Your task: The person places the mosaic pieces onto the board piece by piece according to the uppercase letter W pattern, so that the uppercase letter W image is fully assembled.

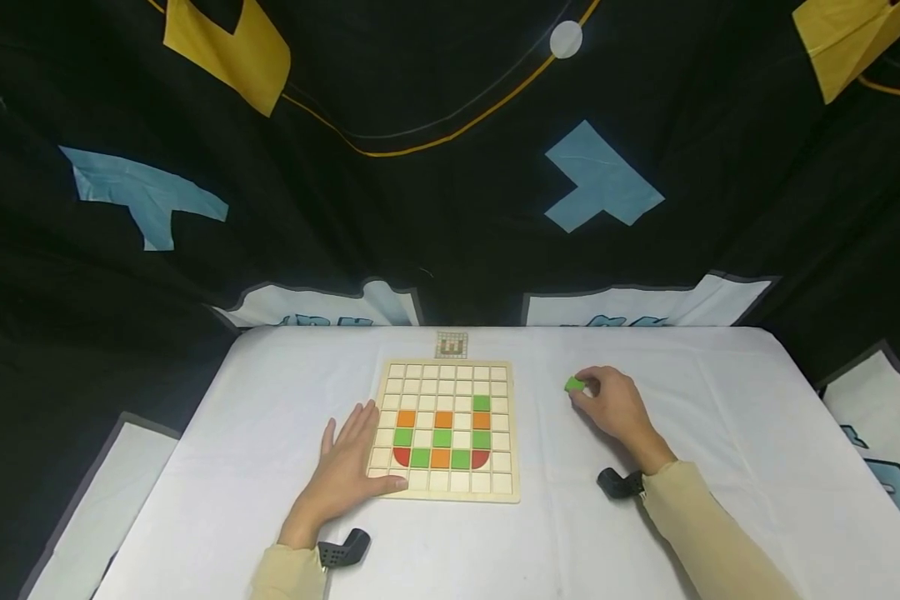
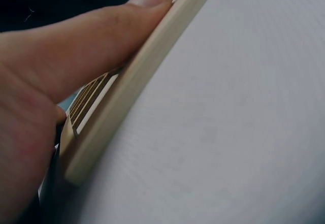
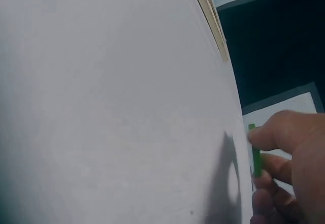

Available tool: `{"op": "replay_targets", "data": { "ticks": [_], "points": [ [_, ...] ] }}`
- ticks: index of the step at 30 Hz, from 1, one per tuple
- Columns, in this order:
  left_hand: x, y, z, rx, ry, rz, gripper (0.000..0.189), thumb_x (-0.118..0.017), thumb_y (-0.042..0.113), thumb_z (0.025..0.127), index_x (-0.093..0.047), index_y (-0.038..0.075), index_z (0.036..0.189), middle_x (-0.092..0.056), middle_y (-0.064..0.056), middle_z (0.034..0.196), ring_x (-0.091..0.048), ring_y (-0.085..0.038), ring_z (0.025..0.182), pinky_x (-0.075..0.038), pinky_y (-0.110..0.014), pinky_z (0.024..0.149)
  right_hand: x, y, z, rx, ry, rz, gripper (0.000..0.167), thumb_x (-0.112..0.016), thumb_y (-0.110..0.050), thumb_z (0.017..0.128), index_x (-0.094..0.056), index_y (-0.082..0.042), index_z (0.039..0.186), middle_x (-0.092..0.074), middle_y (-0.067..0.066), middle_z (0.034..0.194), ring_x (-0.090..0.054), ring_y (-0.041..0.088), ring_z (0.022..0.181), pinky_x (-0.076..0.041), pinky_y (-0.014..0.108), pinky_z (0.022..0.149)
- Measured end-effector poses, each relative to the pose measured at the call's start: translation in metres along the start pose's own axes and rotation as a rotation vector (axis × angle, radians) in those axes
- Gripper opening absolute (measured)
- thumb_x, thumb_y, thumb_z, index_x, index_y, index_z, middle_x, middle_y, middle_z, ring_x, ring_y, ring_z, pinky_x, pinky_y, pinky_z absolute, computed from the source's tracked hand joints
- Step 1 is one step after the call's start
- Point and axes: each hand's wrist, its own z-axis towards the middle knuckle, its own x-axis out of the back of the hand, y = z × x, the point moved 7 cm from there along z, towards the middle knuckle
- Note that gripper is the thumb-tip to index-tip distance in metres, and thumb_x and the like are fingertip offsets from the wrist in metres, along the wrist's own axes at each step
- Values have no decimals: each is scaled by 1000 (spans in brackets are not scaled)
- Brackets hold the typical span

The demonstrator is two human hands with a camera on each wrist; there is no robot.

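A wooden grid board [image 1: 502, 439] lies flat on the white table. Red, orange and green tiles [image 1: 440, 458] fill some of its cells, in a shape with three upright columns joined along the bottom. My left hand [image 1: 337, 482] rests on the board's left side with fingers spread, its thumb [image 2: 101, 43] lying over the near edge in the left wrist view. To the right of the board, my right hand [image 1: 617, 406] pinches a small green tile [image 1: 573, 384] between thumb and fingers. In the right wrist view that tile [image 3: 256, 159] is seen edge-on, held above the table.
Just behind the board sits a small square card [image 1: 452, 344] with a grid pattern. White cloth [image 1: 555, 533] covers the table. A dark curtain [image 1: 450, 225] with yellow and blue shapes hangs behind it. Each wrist wears a black camera [image 1: 345, 550].
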Motion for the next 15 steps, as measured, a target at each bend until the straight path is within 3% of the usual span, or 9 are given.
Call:
{"op": "replay_targets", "data": {
  "ticks": [9,15],
  "points": [
    [0,-1,0,1,-3,2,126,-77,70,70,-24,-5,157,-20,-19,165,-13,-39,152,6,-65,117,10,-27,-8,114,47,80,30,-75,-19,87,-72,-2,111,-69,16,110,-63,30,95,-53,45,79],
    [-1,0,0,0,-3,2,126,-77,70,70,-24,-5,156,-20,-19,165,-13,-39,152,5,-65,117,11,-40,-11,128,55,84,28,-77,-18,85,-73,-5,110,-69,12,108,-63,27,93,-51,41,76]
  ]
}}
